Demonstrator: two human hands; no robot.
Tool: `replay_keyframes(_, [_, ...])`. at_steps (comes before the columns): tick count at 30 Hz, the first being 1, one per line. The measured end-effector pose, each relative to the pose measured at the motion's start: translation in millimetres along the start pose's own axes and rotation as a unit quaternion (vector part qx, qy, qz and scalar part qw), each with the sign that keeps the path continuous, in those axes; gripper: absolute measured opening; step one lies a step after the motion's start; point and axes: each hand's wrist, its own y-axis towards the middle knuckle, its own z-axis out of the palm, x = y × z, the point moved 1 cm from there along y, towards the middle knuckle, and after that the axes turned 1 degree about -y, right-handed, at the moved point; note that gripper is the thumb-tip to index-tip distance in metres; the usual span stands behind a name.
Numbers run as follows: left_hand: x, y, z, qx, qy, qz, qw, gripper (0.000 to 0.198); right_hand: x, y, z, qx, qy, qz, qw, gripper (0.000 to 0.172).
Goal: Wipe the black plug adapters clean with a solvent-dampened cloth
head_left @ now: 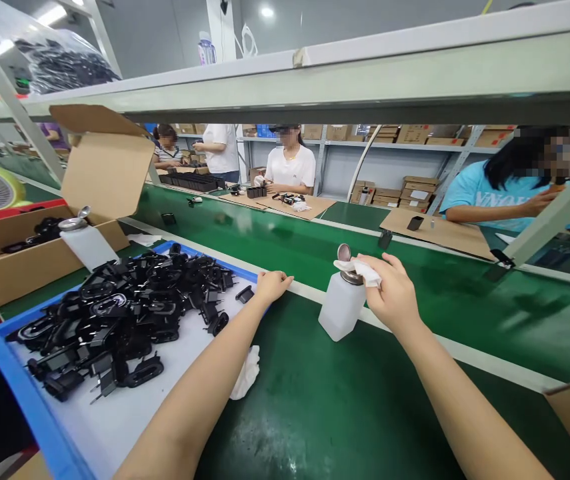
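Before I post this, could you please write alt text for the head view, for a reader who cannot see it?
The person's right hand holds a white cloth at the metal top of a white bottle on a green bench. The left hand is at the corner of a blue-rimmed tray heaped with black parts; other people are beyond.

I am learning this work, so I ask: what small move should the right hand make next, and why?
Probably, the right hand should press its white cloth gently down on the metal top of the nearby bottle: it already holds the cloth there, the round lid stands open, and the bottle stands upright.
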Motion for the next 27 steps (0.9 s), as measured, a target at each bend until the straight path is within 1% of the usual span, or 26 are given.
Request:
replay_keyframes(2, [0.0, -0.6, 0.0, -0.003, 0.002, 0.001, 1.0, 0.032, -0.1, -1.3, 1.7, -0.011, -0.026, -0.064, 0.998, 0.026])
replay_keyframes(5, [0.6, -0.6, 0.7, -0.005, 0.002, 0.001, 1.0, 0.031, 0.3, -4.0, 3.5, -0.033, -0.055, -0.132, 0.989, 0.024])
replay_keyframes(7, [1.1, -0.2, 1.2, -0.006, 0.002, 0.001, 1.0, 0.031, 1.3, -5.5, 4.6, -0.04, -0.057, -0.15, 0.986, 0.024])
replay_keyframes(8, [1.3, 0.0, 1.3, -0.006, 0.001, 0.002, 1.0, 0.031, 1.8, -5.8, 4.8, -0.046, -0.048, -0.138, 0.988, 0.024])
replay_keyframes(9, [1.5, 0.2, 1.4, -0.006, 0.001, 0.003, 1.0, 0.031, 2.2, -5.7, 4.9, -0.052, -0.032, -0.107, 0.992, 0.024])
replay_keyframes(10, [1.6, 0.3, 1.4, -0.006, 0.0, 0.003, 1.0, 0.031, 2.5, -5.4, 4.9, -0.06, -0.009, -0.058, 0.997, 0.023])
replay_keyframes(12, [1.6, 0.2, 1.3, -0.005, 0.0, 0.004, 1.0, 0.031, 2.1, -4.4, 4.6, -0.07, 0.053, 0.082, 0.993, 0.019])
replay_keyframes(14, [1.5, -0.2, 1.3, -0.005, 0.001, 0.005, 1.0, 0.031, 1.1, -4.0, 4.5, -0.077, 0.12, 0.212, 0.967, 0.019])
replay_keyframes(15, [1.5, -0.4, 1.3, -0.005, 0.003, 0.005, 1.0, 0.031, 0.5, -4.0, 4.4, -0.078, 0.146, 0.256, 0.952, 0.021])
replay_keyframes(16, [1.5, -0.7, 1.3, -0.005, 0.004, 0.005, 1.0, 0.032, -0.1, -4.2, 4.4, -0.077, 0.16, 0.284, 0.942, 0.022])
replay_keyframes(17, [1.6, -0.8, 1.4, -0.005, 0.006, 0.004, 1.0, 0.032, -0.4, -4.5, 4.4, -0.073, 0.158, 0.295, 0.94, 0.023])
replay_keyframes(18, [1.7, -0.7, 1.5, -0.003, 0.008, 0.004, 1.0, 0.032, -0.4, -4.7, 4.6, -0.063, 0.14, 0.286, 0.946, 0.024])
replay_keyframes(19, [1.8, -0.5, 1.6, -0.002, 0.01, 0.005, 1.0, 0.032, 0.3, -4.8, 5.1, -0.046, 0.113, 0.259, 0.958, 0.024])
replay_keyframes(21, [1.9, 0.3, 1.6, 0.002, 0.012, 0.009, 1.0, 0.032, 4.2, -4.2, 6.6, -0.011, 0.047, 0.174, 0.984, 0.025])
replay_keyframes(22, [1.9, 0.5, 1.6, 0.002, 0.013, 0.01, 1.0, 0.032, 7.1, -3.5, 7.4, -0.001, 0.019, 0.129, 0.991, 0.026])
replay_keyframes(25, [0.6, -2.4, 0.8, 0.005, 0.016, 0.006, 1.0, 0.031, 15.2, -2.2, 7.9, 0.006, -0.042, 0.033, 0.999, 0.028])
replay_keyframes(27, [-1.7, -7.0, 0.1, 0.01, 0.017, -0.001, 1.0, 0.03, 11.6, -6.4, 7.4, 0.024, -0.063, -0.004, 0.998, 0.03])
